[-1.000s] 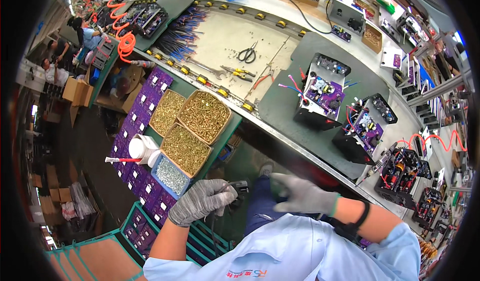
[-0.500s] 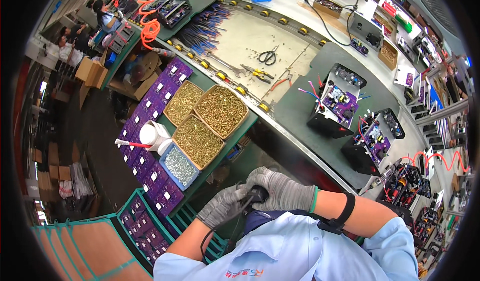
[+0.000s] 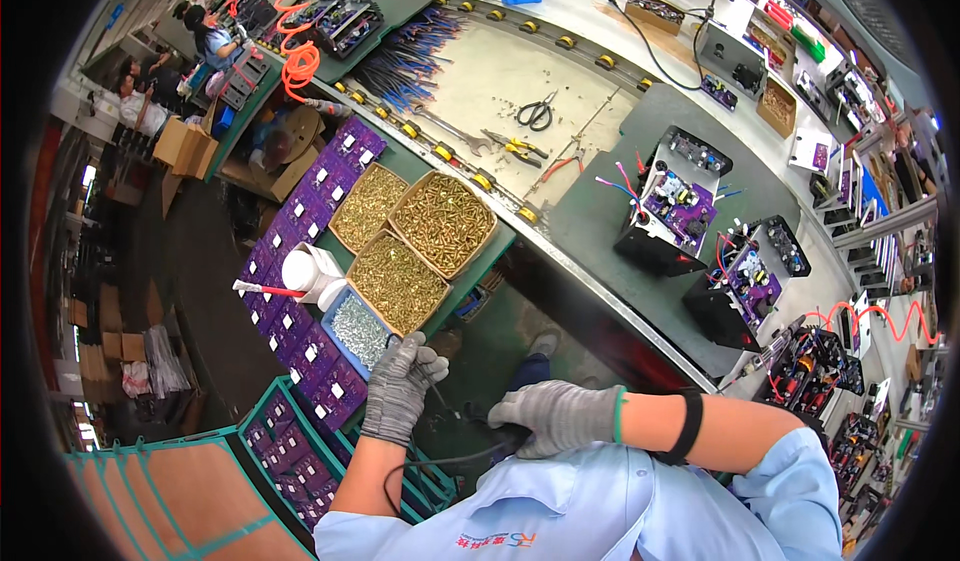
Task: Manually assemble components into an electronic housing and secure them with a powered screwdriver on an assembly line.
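My left hand, in a grey knit glove, is at the near edge of a blue tray of silver screws. Its fingers are curled together; what they pinch, if anything, I cannot make out. A thin dark rod shows just to its right. My right hand, gloved alike, is closed in front of my body around a black corded tool, mostly hidden by the glove. The tool's black cable loops left past my left forearm. Cardboard boxes of brass-coloured screws stand beyond the blue tray.
Purple circuit boards line the left bench, with a white bottle and a red-handled brush there. Two black units with open electronics stand on the right bench. Pliers and a wire bundle lie farther off.
My left hand has left the right hand and moved up and left to the blue screw tray. My right hand has lowered slightly, still gripping the black tool.
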The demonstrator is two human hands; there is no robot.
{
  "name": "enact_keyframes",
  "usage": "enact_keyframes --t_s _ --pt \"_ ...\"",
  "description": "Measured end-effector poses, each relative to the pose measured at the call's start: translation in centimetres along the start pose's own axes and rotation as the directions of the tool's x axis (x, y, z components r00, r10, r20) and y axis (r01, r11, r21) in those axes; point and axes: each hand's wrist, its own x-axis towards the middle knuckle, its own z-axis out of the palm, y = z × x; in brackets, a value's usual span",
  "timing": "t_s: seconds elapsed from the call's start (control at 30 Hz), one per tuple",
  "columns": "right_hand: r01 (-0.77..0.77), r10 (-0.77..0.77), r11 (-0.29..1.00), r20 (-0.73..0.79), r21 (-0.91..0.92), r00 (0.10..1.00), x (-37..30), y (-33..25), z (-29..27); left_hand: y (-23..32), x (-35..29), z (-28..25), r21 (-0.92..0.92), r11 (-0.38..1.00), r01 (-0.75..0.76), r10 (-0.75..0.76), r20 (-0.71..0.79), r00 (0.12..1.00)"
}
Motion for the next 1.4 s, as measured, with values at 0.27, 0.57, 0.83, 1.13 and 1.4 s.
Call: enact_keyframes --t_s 0.27,0.57,0.83,1.13,1.4 --pt "-0.110 0.119 0.984 0.054 -0.138 0.991 2.7 1.0 0.4 3.7 -2.9 2.4 0.158 0.985 -0.068 0.026 0.251 0.968" --pt "0.358 -0.376 0.925 -0.190 -0.124 0.907 5.9 -1.3 1.6 5.4 -7.6 6.2 0.311 0.935 -0.169 0.091 0.251 0.964" --pt "0.187 -0.177 0.977 0.097 -0.103 0.979 6.1 -2.3 3.2 4.5 -9.3 6.3 0.379 0.894 -0.238 0.164 0.218 0.962" --pt "-0.340 0.336 0.940 0.138 0.006 0.932 5.4 1.3 2.6 5.8 -9.7 5.2 0.590 0.703 -0.398 0.325 0.232 0.917" --pt "-0.420 0.391 0.905 0.523 -0.069 0.757 6.5 4.2 8.2 9.3 -9.4 6.2 0.601 0.746 -0.288 0.165 0.252 0.953"
